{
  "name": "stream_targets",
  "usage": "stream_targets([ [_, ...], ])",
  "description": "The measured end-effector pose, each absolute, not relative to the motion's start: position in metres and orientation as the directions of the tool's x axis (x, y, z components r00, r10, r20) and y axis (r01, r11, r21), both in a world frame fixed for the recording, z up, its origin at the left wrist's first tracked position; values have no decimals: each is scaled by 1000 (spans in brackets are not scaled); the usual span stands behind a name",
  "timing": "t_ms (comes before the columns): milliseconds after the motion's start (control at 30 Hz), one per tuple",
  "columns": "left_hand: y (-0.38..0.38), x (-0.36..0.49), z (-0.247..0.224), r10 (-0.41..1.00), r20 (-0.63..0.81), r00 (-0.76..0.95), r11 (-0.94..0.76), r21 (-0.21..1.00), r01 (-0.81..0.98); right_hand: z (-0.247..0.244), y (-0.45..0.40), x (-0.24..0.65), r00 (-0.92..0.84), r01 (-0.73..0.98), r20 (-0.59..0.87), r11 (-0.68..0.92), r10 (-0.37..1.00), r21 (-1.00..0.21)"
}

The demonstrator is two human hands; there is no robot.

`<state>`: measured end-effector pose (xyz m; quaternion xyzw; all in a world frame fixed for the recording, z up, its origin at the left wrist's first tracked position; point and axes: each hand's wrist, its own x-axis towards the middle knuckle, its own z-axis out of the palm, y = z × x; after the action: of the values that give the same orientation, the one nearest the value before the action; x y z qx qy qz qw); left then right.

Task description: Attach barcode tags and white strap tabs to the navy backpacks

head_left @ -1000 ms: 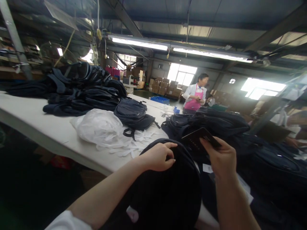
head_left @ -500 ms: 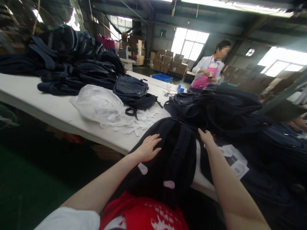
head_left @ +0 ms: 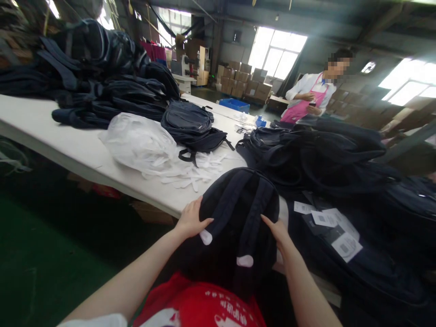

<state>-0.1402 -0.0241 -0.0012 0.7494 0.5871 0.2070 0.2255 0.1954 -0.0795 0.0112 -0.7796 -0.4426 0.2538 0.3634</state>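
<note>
A dark navy backpack (head_left: 235,204) stands at the table's front edge, close against my body, its two shoulder straps facing me. Each strap has a pale wrapped piece near its lower end, such as the white piece (head_left: 245,260). My left hand (head_left: 193,219) grips the bag's left side, thumb on the front and fingers around the edge. On the opposite side, my right hand (head_left: 278,230) holds the bag the same way, its fingers mostly hidden behind it.
A white plastic bag (head_left: 139,143) with loose white strips lies left of centre. Dark backpacks are piled at the left (head_left: 95,59) and right (head_left: 327,154). Paper tags (head_left: 346,246) lie on the right pile. A person in a pink apron (head_left: 312,102) stands across the table (head_left: 68,136).
My left hand has moved from the bag's front to its left edge. My right hand has come from beside the bag onto its right side. Both straps now show more fully.
</note>
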Motion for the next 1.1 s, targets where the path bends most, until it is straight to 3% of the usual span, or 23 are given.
stream_targets([
  [100,-10,-128,24,975,-31,222,-150,644,750,31,-49,198,529,464,-110,-395,841,-793],
  [267,24,-115,74,975,15,222,-173,679,714,83,4,221,484,539,-62,-353,873,-765],
  [400,32,-108,93,970,-62,236,-158,579,800,96,18,227,509,597,4,-350,861,-722],
  [467,20,-107,87,946,-68,316,-238,515,824,83,6,217,479,674,98,-294,872,-678],
  [567,-10,-107,58,847,-17,531,-464,461,756,43,-29,196,159,828,202,-19,966,-560],
  [633,-27,-106,32,811,27,584,-544,402,736,13,-54,184,-70,864,144,132,987,-486],
  [700,-37,-104,6,801,124,586,-592,318,741,-9,-74,173,-138,890,70,155,988,-429],
  [900,-30,-98,-31,717,413,561,-645,88,759,-7,-90,152,-101,887,47,111,994,-449],
  [1000,-24,-104,-29,664,489,566,-671,53,740,11,-96,155,-39,876,62,64,997,-478],
  [1100,-24,-118,-27,618,523,587,-713,57,699,19,-108,172,169,863,183,-56,968,-502],
])
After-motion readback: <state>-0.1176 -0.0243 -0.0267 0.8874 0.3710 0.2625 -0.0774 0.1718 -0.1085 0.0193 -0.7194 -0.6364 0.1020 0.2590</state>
